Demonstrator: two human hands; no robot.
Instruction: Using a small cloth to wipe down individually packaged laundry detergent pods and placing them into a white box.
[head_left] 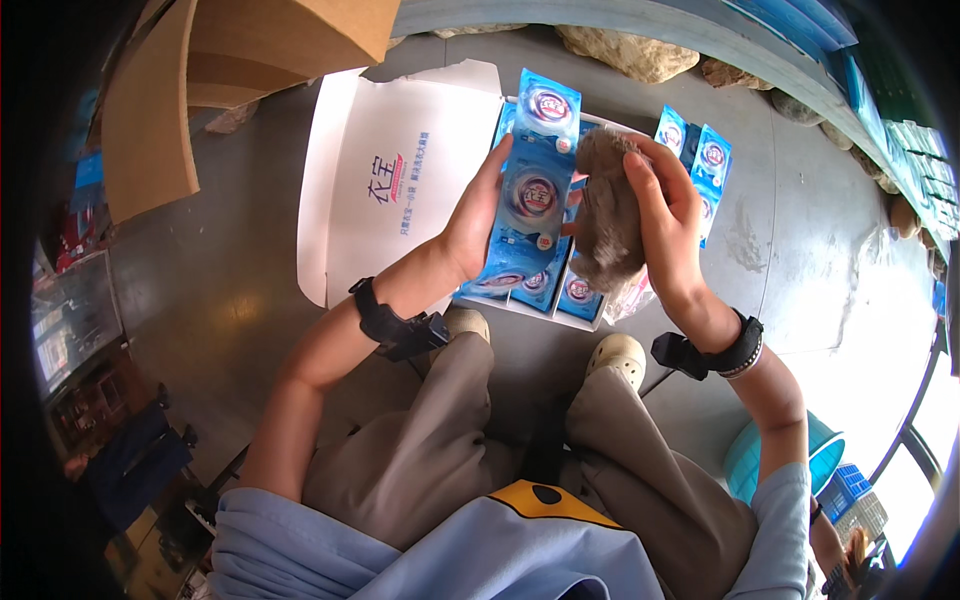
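My left hand is closed on the edge of a strip of glossy blue sachets, held up over an open white cardboard box. In my right hand is a fuzzy grey-brown rag, bunched up close against the strip's right edge. Some of the right fingers are hidden behind the rag. Below both hands, more blue sachets fill the box's compartments. The box's white lid lies folded out to the left, with printing on its inner face.
Further blue sachets lie right of the box, near crumpled clear plastic. A brown carton stands at the upper left. Stones line the far edge. At the lower right are a turquoise bucket and a blue crate.
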